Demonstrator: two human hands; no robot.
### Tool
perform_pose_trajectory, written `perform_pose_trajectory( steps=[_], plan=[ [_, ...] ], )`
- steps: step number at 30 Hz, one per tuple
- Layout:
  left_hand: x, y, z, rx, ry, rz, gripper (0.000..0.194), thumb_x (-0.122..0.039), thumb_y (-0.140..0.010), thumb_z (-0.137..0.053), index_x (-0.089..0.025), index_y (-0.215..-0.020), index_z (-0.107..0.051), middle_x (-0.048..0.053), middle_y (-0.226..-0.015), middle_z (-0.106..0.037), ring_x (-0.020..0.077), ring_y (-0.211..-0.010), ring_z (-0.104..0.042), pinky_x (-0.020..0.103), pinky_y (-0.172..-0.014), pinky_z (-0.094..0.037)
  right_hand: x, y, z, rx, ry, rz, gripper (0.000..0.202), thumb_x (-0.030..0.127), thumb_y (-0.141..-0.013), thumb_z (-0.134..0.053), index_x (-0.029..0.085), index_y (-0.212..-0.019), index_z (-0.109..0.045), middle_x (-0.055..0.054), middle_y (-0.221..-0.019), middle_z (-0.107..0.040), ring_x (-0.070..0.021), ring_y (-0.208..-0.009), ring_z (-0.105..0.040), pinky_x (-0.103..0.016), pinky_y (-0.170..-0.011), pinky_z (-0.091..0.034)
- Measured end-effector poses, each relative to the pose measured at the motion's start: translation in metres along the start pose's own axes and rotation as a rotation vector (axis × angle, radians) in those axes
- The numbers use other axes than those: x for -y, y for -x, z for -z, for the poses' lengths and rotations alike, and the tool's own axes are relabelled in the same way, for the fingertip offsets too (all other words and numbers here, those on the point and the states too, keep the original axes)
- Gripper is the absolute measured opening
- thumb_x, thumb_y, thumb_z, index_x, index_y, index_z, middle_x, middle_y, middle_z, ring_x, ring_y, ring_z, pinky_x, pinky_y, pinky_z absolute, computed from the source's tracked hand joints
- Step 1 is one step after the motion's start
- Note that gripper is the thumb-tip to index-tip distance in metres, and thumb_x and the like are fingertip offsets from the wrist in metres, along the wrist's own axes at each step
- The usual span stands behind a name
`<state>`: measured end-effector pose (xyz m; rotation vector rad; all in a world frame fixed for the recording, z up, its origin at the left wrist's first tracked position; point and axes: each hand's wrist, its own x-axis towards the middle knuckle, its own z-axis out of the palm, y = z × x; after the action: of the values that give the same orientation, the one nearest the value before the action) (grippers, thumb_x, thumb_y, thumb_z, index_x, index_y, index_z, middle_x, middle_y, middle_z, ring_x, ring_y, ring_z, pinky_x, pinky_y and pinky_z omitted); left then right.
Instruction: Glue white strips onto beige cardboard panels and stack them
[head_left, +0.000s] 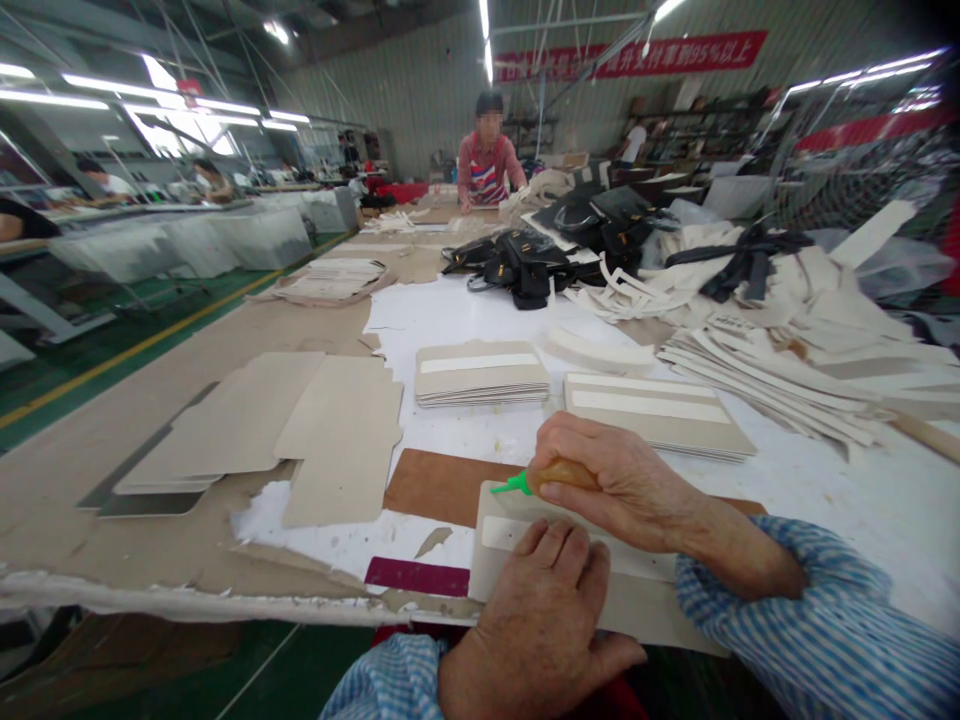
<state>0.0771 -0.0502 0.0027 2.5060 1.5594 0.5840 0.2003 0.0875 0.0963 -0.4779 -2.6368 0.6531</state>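
My right hand is wrapped round a small amber glue bottle with a green nozzle. The nozzle tip is at the upper left corner of a beige panel at the table's front edge. My left hand lies on that panel with its fingers stretched out, over a white strip on it. Behind the panel lies a brown piece, and a maroon strip is to its left. Two stacks of beige panels with white strips, one at the centre and one at the right, stand beyond my hands.
Loose beige panels lie on the left of the table. Black bags and heaped off-white strips cover the back and right. A person stands at the table's far end.
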Motion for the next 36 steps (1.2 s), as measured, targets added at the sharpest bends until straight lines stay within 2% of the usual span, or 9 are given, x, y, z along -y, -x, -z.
perform_pose_trajectory(
  steps=[6,22,36],
  plan=[
    [0.0,0.0,0.0,0.019,0.006,0.01,0.072,-0.071,-0.099,-0.052,-0.013,-0.141,-0.057,0.014,-0.139,-0.063,0.0317,-0.134,-0.054,0.047,-0.124,-0.036,-0.001,-0.001,-0.001,-0.006,-0.026,-0.009,0.012,0.031,-0.1,-0.058,0.023,-0.098,-0.065,-0.005,-0.099,-0.064,-0.0206,-0.09,-0.06,-0.034,-0.078,-0.046],
    [0.0,0.001,-0.003,-0.006,-0.017,0.002,0.071,-0.072,-0.1,-0.05,-0.013,-0.139,-0.058,0.014,-0.138,-0.064,0.0323,-0.133,-0.055,0.047,-0.123,-0.038,-0.001,0.006,0.015,0.003,0.039,-0.109,0.007,0.029,-0.097,-0.062,0.024,-0.094,-0.065,-0.002,-0.094,-0.068,-0.0183,-0.081,-0.061,-0.03,-0.07,-0.043],
    [0.001,-0.001,-0.004,-0.003,0.009,0.017,0.069,-0.071,-0.098,-0.055,-0.015,-0.138,-0.058,0.012,-0.137,-0.063,0.0317,-0.133,-0.054,0.047,-0.123,-0.037,-0.007,0.019,0.022,-0.002,0.039,-0.155,0.006,0.03,-0.096,-0.064,0.024,-0.096,-0.066,-0.001,-0.093,-0.068,-0.0197,-0.084,-0.062,-0.031,-0.072,-0.041]
  ],
)
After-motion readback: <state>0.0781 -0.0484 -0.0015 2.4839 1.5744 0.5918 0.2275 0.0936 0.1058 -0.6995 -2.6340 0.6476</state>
